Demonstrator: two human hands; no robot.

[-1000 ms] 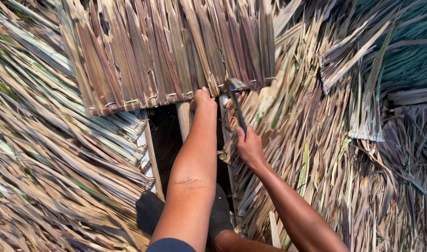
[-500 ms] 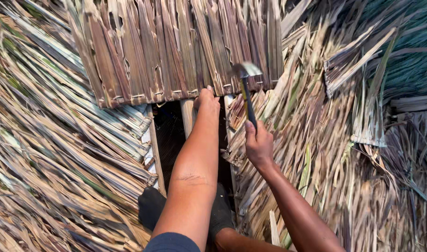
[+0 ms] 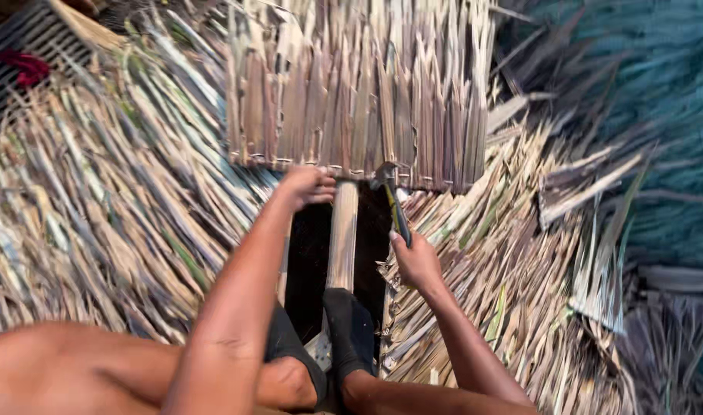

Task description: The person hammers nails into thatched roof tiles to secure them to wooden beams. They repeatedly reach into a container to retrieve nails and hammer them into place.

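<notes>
Thatch panel (image 3: 359,92) pinned at frame centre.
Panel edge gripped by left hand (image 3: 307,187); hammer (image 3: 390,196) clenched in right hand (image 3: 415,261).

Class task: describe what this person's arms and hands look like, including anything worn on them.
Both arms are bare to the frame edge: no sleeves, gloves, watch or rings show on the left hand or right hand. The only clothing visible is dark shorts lower down.
</notes>
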